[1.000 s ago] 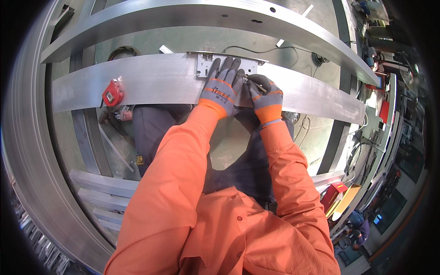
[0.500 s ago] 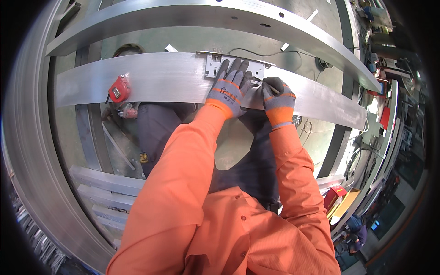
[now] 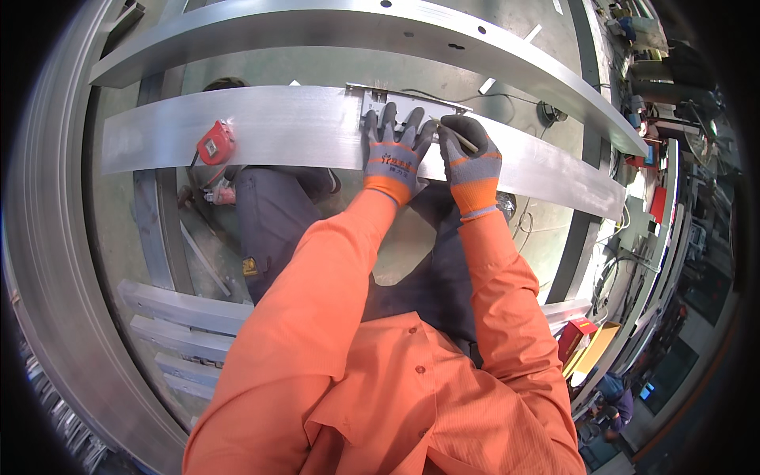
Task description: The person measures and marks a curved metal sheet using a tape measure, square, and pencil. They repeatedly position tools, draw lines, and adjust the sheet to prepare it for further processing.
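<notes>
My gloved left hand (image 3: 393, 150) lies with its fingers spread over a flat silver lock plate (image 3: 374, 103) with cut-outs. The plate rests on a wide brushed-metal beam (image 3: 301, 127) across my knees, along the beam's far edge. Most of the plate's middle is covered by my fingers. Just to the right, my gloved right hand (image 3: 473, 158) is closed in a writing grip round a thin, pale pencil (image 3: 467, 145). Its tip is near the plate's right part, but whether it touches cannot be made out. A red tape measure (image 3: 216, 143) sits on the beam's left part.
Another long metal beam (image 3: 332, 28) with holes runs across beyond the first. Dark supports (image 3: 571, 257) stand under the beams. A black cable (image 3: 507, 96) trails over the floor. Several metal bars (image 3: 186, 307) lie at lower left. At the right are a red box (image 3: 575, 339) and a distant person (image 3: 620, 408).
My right hand has turned and moved slightly up, showing the pencil more plainly. The left hand's fingers have spread and shifted over the plate. The view has shifted slightly.
</notes>
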Action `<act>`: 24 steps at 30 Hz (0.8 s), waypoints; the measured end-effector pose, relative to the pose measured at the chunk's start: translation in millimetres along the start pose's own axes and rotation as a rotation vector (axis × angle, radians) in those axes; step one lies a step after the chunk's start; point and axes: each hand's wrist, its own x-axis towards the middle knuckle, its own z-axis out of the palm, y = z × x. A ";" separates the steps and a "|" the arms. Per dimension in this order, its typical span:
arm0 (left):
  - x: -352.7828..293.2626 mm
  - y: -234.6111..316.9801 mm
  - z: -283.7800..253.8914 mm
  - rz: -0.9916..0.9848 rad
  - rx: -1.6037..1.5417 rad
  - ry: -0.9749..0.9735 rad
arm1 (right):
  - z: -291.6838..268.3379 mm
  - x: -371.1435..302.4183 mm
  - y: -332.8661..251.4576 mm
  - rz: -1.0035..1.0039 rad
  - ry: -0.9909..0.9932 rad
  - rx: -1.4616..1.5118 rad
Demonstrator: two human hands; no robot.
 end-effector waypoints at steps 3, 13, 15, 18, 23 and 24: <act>-9.3 7.2 0.6 -0.152 -0.114 0.044 | 8.8 7.7 0.9 0.044 -0.012 0.047; -25.4 23.6 19.3 -0.329 -0.257 0.166 | 34.7 27.2 20.6 0.274 -0.298 0.164; -28.7 17.0 24.1 -0.312 -0.265 0.199 | 38.8 30.3 23.0 0.250 -0.289 0.075; -32.4 4.7 27.6 -0.236 -0.229 0.187 | 44.0 32.2 20.4 0.220 -0.319 -0.095; -34.5 1.6 25.3 -0.217 -0.151 0.113 | 53.4 27.4 9.6 0.203 -0.285 -0.189; -35.0 1.9 26.9 -0.212 -0.142 0.094 | 55.3 26.6 12.5 0.185 -0.282 -0.195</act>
